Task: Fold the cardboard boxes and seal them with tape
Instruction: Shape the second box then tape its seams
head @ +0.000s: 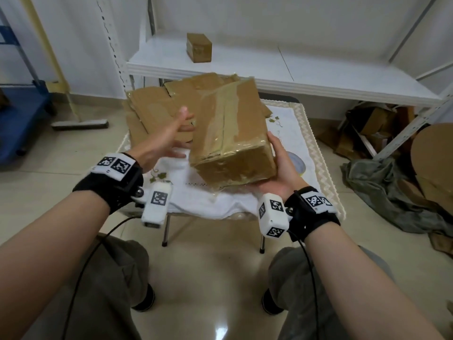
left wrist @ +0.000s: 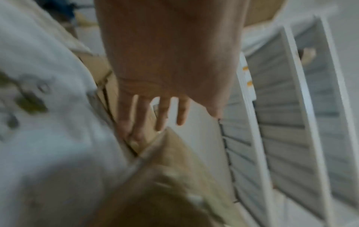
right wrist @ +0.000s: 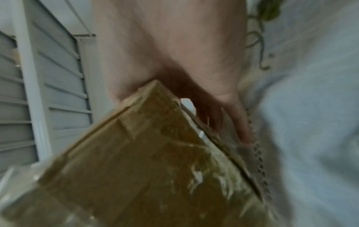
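The taped box (head: pixel 230 133) is held tilted above the small table (head: pixel 316 153), long axis running away from the person. The right hand (head: pixel 279 168) cradles its near right corner — fingers beneath, hidden. The left hand (head: pixel 166 138), fingers spread and holding nothing, hovers just left of it. The tape roll (head: pixel 297 163) is mostly covered.

1. Glossy beige floor tiles (head: pixel 215 271) are reflecting overhead light.
2. A white metal shelf (head: pixel 318 69) is standing against the pale wall (head: pixel 245 15).
3. A broom (head: pixel 79 123) is leaning beside a blue cart (head: pixel 22 119).
4. Grey cloth (head: pixel 382 192) is lying crumpled on the floor at right.
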A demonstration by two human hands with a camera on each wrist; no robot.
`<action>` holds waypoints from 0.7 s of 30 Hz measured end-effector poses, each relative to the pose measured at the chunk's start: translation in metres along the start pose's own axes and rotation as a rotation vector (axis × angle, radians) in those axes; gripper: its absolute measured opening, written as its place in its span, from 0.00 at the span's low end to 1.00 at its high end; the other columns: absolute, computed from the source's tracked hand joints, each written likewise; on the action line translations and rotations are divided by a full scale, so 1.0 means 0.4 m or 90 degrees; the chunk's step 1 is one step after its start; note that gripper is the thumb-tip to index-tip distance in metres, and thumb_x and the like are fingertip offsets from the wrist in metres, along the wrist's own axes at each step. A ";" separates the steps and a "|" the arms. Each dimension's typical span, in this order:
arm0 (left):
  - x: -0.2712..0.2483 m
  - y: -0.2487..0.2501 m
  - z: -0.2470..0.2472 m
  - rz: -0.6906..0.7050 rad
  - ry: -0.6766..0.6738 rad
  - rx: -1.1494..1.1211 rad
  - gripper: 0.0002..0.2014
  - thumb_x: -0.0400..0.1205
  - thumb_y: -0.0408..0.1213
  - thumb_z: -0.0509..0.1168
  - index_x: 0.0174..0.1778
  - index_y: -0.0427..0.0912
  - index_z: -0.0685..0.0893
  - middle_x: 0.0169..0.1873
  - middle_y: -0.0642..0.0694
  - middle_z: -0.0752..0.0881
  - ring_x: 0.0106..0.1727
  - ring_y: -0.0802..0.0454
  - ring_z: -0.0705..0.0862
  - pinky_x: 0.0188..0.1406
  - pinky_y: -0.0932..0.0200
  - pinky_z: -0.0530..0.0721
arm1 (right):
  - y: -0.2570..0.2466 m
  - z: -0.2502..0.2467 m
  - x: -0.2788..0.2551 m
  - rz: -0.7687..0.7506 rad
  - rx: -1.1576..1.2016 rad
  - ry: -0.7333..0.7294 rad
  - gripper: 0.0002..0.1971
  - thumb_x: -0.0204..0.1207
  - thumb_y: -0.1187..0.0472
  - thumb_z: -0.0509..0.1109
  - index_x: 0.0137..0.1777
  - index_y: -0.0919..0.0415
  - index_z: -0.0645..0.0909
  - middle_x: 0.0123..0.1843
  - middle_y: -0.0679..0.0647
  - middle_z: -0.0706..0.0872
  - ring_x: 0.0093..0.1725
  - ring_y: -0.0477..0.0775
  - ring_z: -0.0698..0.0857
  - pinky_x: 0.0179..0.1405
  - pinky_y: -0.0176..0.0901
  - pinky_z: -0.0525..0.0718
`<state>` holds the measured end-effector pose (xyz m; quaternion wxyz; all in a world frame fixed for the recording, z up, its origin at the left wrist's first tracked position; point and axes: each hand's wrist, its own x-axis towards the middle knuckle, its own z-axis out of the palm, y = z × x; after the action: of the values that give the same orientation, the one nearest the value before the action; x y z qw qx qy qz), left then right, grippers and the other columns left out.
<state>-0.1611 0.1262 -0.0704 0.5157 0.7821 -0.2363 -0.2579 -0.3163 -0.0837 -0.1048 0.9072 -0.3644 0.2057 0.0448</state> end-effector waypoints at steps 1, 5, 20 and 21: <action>-0.006 0.018 0.008 -0.027 -0.041 -0.027 0.37 0.81 0.73 0.42 0.84 0.61 0.64 0.74 0.46 0.75 0.63 0.43 0.83 0.62 0.41 0.84 | -0.005 0.014 0.001 -0.019 -0.021 0.002 0.36 0.77 0.29 0.65 0.78 0.50 0.79 0.75 0.63 0.83 0.74 0.69 0.81 0.70 0.77 0.77; -0.019 0.034 0.022 -0.068 -0.130 -0.220 0.42 0.76 0.78 0.51 0.81 0.56 0.73 0.70 0.38 0.82 0.66 0.35 0.85 0.64 0.27 0.81 | -0.018 0.071 0.011 -0.171 -0.112 0.044 0.22 0.84 0.38 0.64 0.74 0.45 0.82 0.54 0.54 0.82 0.57 0.57 0.85 0.67 0.76 0.81; -0.010 -0.003 0.015 0.056 0.040 -0.588 0.22 0.86 0.51 0.55 0.72 0.46 0.81 0.66 0.43 0.87 0.59 0.47 0.88 0.55 0.48 0.84 | -0.024 0.059 0.030 -0.238 -0.132 0.069 0.62 0.66 0.56 0.86 0.90 0.47 0.44 0.71 0.58 0.84 0.68 0.59 0.86 0.75 0.62 0.79; -0.007 0.007 0.004 0.049 0.028 -0.548 0.27 0.86 0.59 0.53 0.75 0.49 0.79 0.69 0.41 0.85 0.63 0.45 0.87 0.57 0.46 0.84 | -0.022 0.054 0.027 -0.252 -0.152 0.064 0.57 0.67 0.56 0.86 0.89 0.50 0.51 0.71 0.59 0.85 0.66 0.60 0.88 0.71 0.62 0.83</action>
<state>-0.1644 0.1260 -0.0680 0.8093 0.4914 -0.1250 -0.2965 -0.2971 -0.0761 -0.0897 0.8373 -0.5041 0.1685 -0.1281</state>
